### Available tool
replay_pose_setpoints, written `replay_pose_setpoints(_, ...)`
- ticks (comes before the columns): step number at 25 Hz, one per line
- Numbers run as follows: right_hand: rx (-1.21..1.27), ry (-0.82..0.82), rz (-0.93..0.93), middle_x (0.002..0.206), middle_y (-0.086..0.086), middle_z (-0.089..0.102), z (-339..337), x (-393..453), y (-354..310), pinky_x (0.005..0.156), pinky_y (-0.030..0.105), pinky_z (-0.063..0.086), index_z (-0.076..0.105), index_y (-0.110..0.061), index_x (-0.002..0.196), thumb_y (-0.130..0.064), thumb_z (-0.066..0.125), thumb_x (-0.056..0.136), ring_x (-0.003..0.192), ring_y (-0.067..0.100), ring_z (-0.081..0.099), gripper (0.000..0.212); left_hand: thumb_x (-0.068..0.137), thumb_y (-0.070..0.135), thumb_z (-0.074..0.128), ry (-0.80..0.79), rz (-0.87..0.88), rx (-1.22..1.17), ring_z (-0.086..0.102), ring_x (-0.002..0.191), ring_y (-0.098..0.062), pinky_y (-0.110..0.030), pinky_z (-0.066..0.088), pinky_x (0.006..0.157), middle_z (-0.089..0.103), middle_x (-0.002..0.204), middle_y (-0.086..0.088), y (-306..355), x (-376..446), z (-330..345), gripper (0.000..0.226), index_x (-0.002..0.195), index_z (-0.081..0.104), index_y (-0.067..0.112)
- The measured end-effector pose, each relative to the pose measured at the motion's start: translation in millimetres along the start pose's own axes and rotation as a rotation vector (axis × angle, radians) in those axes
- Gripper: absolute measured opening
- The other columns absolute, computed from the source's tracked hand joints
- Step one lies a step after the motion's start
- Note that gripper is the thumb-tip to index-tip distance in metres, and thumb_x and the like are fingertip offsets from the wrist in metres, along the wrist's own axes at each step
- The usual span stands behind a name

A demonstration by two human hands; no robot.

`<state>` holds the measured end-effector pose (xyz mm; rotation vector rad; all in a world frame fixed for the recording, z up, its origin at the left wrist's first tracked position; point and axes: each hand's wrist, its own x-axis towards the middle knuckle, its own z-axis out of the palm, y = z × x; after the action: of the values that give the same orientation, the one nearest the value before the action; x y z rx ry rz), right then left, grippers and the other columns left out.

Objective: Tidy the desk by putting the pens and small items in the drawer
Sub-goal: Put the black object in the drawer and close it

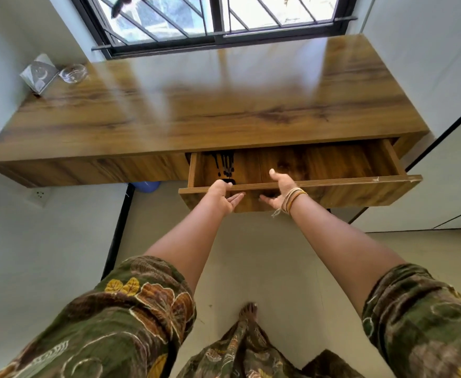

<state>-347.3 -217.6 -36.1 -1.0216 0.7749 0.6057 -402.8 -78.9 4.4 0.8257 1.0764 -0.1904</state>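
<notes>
The wooden drawer (360, 188) under the desk's right half stands pulled out. Several dark pens (225, 162) lie in its left end, with a small black item (229, 181) just behind the front panel. My left hand (223, 196) rests on the top edge of the drawer front, thumb over the rim and fingers flat against the panel. My right hand (279, 190) is beside it, palm against the same panel, thumb raised above the rim. Neither hand holds a loose object.
The wooden desk (210, 105) runs below a barred window (218, 20). At its far left corner stand a small framed card (39, 73) and a glass bowl (73, 73). A blue object (147, 186) sits under the desk, a wall socket (40, 195) at left.
</notes>
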Motion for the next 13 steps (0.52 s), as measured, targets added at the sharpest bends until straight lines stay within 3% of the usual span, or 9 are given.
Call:
replay_pose_setpoints(4, 0.069, -0.003, -0.016, 0.153, 0.02, 0.018, 16.1, 21.3, -30.5, 0.092, 0.05, 0.053, 0.03, -0.019, 0.145, -0.038, 0.065, 0.086, 0.129, 0.053, 0.036, 0.071, 0.089, 0.017, 0.065, -0.023, -0.019, -0.138, 0.051, 0.122, -0.05, -0.047, 0.055, 0.091, 0.029, 0.147, -0.032, 35.5, 18.7, 17.7, 0.066, 0.145, 0.03, 0.012)
replay_pose_setpoints(13, 0.032, 0.087, -0.063, 0.152, 0.019, 0.023, 49.0, 67.8, -59.6, 0.092, 0.053, 0.052, 0.029, -0.013, 0.144, -0.038, 0.059, 0.091, 0.131, 0.051, 0.035, 0.066, 0.086, 0.033, 0.07, 0.024, -0.05, -0.174, 0.056, 0.117, -0.044, -0.046, 0.059, 0.08, 0.036, 0.145, -0.026, 69.7, 68.7, 45.7, 0.072, 0.145, 0.033, 0.014)
